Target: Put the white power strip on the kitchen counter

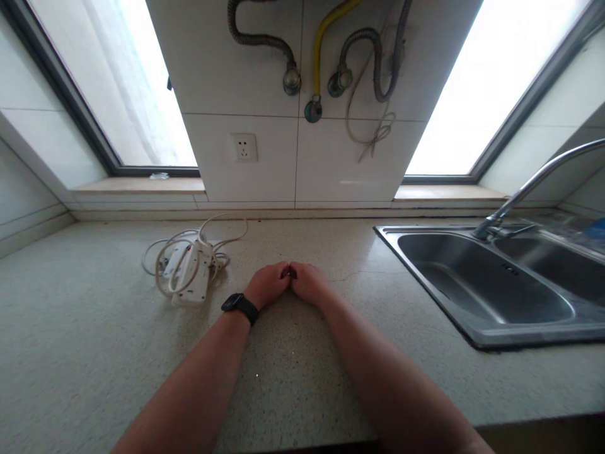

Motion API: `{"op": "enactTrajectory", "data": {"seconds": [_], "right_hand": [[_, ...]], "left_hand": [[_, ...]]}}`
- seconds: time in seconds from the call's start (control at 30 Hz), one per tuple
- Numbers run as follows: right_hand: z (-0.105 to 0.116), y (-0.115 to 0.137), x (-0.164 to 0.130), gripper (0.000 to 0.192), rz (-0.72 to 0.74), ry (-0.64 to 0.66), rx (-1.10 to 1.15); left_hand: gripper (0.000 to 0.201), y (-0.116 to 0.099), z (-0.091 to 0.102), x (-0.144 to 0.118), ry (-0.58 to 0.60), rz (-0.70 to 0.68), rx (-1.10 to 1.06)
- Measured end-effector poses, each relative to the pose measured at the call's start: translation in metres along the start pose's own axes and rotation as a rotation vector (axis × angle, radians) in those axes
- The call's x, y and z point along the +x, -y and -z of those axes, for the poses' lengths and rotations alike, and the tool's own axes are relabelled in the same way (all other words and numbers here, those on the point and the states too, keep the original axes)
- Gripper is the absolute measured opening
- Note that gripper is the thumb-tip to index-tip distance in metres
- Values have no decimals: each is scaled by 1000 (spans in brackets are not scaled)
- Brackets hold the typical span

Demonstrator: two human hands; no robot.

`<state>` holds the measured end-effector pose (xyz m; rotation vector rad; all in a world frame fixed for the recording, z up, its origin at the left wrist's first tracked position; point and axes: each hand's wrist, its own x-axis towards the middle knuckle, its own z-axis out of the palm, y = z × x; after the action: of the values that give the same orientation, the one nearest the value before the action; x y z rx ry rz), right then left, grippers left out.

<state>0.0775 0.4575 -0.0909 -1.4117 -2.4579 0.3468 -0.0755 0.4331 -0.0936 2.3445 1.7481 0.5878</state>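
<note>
Head camera view, looking down along two bare forearms onto a speckled stone countertop (94,328). The left hand (268,282) and the right hand (308,282) rest on the counter near the middle, each curled into a loose fist, knuckles pressed together so the two hands touch. Neither hand holds or pinches anything. A black watch (240,306) sits on the left wrist.

The nearest object is a white power strip (191,272), lying flat on the counter just left of the left hand, with its pale cord (163,261) wound in loose loops around and over it. It is near the left hand but not touching it. One loop of cord trails toward the far wall.

To the right, well apart from the hands, a stainless steel double sink (482,284) is set into the counter, with a curved tap (534,183) arching over it from the far right.

On the far side, a white tiled wall (265,88) rises between two bright windows. A wall socket (244,147) sits on the tile, above and beyond the power strip. Higher up, several hoses hang from the wall, one of them a yellow hose (326,38), beside a thin tangled cord.

As a judgement: with the hands resting closed, the posture is best kept steady, forearms flat and fists clear of the cord loops, since a snagged loop could drag the strip along the counter.
</note>
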Motion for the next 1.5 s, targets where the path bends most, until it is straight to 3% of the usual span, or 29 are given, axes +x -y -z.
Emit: {"op": "enactTrajectory", "data": {"seconds": [1.5], "right_hand": [[4, 4, -1, 27, -25, 40, -21]], "left_hand": [[15, -2, 2, -1, 1, 18, 6]]}}
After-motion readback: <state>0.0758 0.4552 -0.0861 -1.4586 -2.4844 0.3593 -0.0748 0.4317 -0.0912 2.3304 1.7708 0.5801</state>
